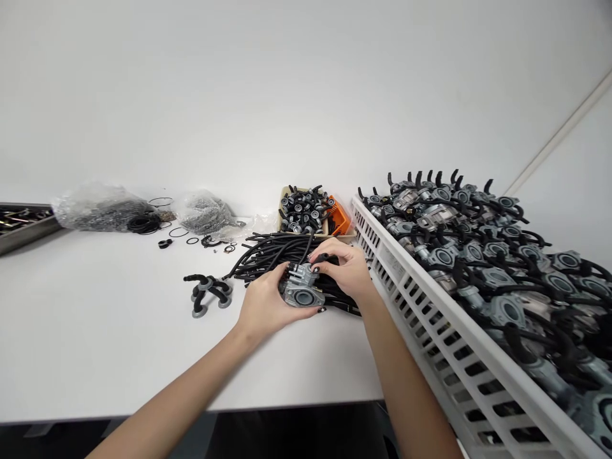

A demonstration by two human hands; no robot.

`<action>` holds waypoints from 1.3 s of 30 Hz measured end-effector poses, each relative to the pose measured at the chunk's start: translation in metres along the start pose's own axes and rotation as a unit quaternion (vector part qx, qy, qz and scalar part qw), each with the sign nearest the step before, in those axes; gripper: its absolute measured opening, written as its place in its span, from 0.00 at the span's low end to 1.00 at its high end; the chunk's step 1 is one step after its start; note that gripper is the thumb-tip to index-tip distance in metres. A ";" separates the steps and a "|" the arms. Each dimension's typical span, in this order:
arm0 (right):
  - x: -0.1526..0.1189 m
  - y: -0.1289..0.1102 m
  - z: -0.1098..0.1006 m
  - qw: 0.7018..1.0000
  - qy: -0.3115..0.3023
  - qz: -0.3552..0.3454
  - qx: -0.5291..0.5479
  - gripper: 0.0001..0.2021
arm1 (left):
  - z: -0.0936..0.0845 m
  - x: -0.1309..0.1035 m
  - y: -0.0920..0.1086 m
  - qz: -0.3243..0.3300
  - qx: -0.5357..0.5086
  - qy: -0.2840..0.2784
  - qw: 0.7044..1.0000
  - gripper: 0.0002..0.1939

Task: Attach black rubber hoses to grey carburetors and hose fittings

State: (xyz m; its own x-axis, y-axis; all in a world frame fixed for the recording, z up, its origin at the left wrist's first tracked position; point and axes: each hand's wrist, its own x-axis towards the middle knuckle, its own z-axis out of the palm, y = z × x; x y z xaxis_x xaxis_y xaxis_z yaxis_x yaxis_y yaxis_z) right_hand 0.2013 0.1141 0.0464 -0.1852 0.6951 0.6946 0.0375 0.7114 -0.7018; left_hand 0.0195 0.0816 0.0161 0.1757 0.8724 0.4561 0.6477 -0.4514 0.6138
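Note:
A grey metal carburetor (pixel 303 294) is gripped in my left hand (pixel 262 301), its round bore turned toward me. My right hand (pixel 348 268) pinches a short black rubber tube (pixel 323 258) at the carburetor's top; the fingers partly cover where the two meet. Beneath and behind both hands lies a pile of black rubber hoses (pixel 268 250). To the left, a few black elbow tubes with grey round ends (pixel 208 291) stand clustered on the white table (pixel 119 331).
A white slatted crate (pixel 430 312) heaped with carburetors (pixel 497 277) runs along the right. Behind the hoses are a tub of capped tubes (pixel 301 210) and an orange bin (pixel 339 218). Plastic bags of parts (pixel 102 207), black rings (pixel 178 232) and a metal tray (pixel 29 231) sit back left.

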 end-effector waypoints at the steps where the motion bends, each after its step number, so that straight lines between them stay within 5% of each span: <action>1: 0.000 0.000 0.001 1.000 0.004 0.005 -0.002 0.04 | 0.000 0.000 -0.001 -0.001 0.003 -0.002 1.000 0.40; 9: -0.001 0.004 0.004 0.999 0.013 0.045 0.013 0.07 | 0.003 -0.001 -0.002 -0.006 0.022 0.004 1.000 0.40; 16: -0.002 0.002 -0.002 0.992 -0.091 0.036 0.084 0.15 | 0.003 0.000 -0.003 0.001 0.029 0.008 1.000 0.40; 22: -0.006 0.007 -0.009 0.988 -0.058 0.045 0.139 0.13 | 0.005 -0.002 -0.004 0.000 0.051 0.022 0.998 0.43; 33: -0.007 0.015 0.001 0.978 -0.079 0.117 0.156 0.25 | 0.000 0.003 -0.001 -0.045 0.002 0.086 0.995 0.37; 39: -0.006 0.014 0.005 0.987 -0.082 0.079 0.116 0.19 | -0.001 0.004 -0.001 -0.067 -0.039 0.078 0.994 0.36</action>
State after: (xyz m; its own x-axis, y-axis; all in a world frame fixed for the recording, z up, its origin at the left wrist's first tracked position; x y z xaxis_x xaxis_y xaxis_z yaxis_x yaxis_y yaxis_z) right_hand 0.1981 0.1192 0.0311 -0.3520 0.7560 0.5518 -0.1437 0.5389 -0.8300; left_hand 0.0187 0.0857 0.0181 -0.0284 0.8887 0.4575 0.5967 -0.3522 0.7211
